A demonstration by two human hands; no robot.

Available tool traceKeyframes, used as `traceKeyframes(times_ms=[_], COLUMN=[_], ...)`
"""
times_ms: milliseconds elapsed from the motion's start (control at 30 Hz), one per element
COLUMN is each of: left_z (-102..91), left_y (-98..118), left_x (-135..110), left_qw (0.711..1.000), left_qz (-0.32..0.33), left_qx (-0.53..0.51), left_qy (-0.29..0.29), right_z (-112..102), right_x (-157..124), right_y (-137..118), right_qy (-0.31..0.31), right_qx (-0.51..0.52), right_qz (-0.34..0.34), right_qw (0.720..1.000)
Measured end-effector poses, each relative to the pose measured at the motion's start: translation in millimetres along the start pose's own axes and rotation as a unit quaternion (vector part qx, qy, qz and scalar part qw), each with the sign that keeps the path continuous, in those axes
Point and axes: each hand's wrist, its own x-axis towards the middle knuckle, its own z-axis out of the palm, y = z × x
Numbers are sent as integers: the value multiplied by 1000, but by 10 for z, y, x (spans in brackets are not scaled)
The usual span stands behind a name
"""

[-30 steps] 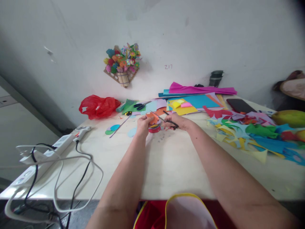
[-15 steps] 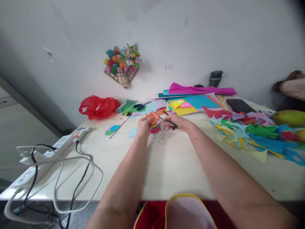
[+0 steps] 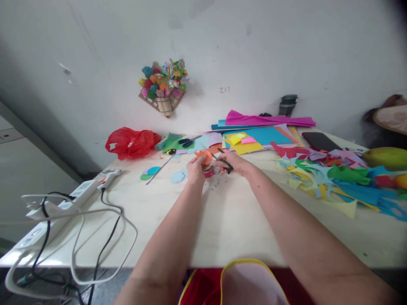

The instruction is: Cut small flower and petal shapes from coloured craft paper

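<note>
An orange paper piece (image 3: 206, 156) with a scalloped edge is pinched between the thumb and fingers of my left hand (image 3: 196, 166). My right hand (image 3: 233, 162) is wrapped round the black handles of a pair of scissors (image 3: 226, 165), whose blades point left and lie against the orange paper. Beneath my hands rests a red round piece (image 3: 209, 173), partly hidden, with tiny scraps around it. Light blue paper circles (image 3: 179, 176) lie just left of my left hand. Farther left are a bright blue circle (image 3: 154, 170) and a green one (image 3: 145, 177).
A second pair of scissors (image 3: 188, 141) lies at the back beside a red plastic bag (image 3: 131, 143). Coloured sheets (image 3: 270, 135) are stacked behind my hands. Paper offcuts (image 3: 330, 178) and a phone (image 3: 321, 141) occupy the right. A power strip (image 3: 63, 207) with cables sits left.
My left hand has shifted slightly right, and the orange paper has turned a little at the scissors. More of the light blue circles now shows. The right hand has barely moved.
</note>
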Motion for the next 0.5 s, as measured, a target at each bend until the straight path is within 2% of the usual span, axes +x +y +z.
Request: traceKeyframes(times_ms=[333, 500], left_z=[27, 63], left_y=[-88, -62], left_x=[-10, -61], left_qw=[999, 998], left_qz=[8, -3], left_qx=[-19, -24], left_qy=[36, 56], right_z=[61, 125], right_x=[107, 65], right_y=[78, 19], right_qy=[-6, 12], right_qx=[24, 37], right_qz=[-6, 7], right_qw=[1000, 999])
